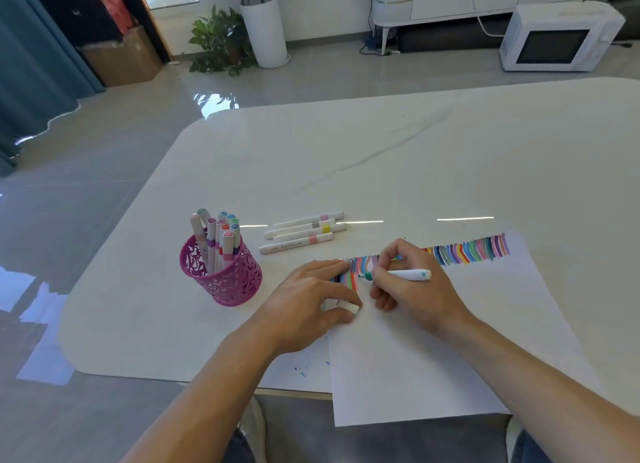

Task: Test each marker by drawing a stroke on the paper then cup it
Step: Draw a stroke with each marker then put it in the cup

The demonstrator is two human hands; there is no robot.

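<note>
While the left hand [311,296] pins the paper [433,358], gripping the cap [348,306], the right hand [412,286] clamps a teal marker [398,275] mid-stroke.

the left hand [313,294] hides part of the cap [349,306] and the stroke row's [467,253] left end.

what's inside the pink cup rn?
The pink mesh cup holds about ten capped markers standing upright, coloured caps up. Their lower ends show only partly through the mesh; the cup's bottom is hidden.
</note>
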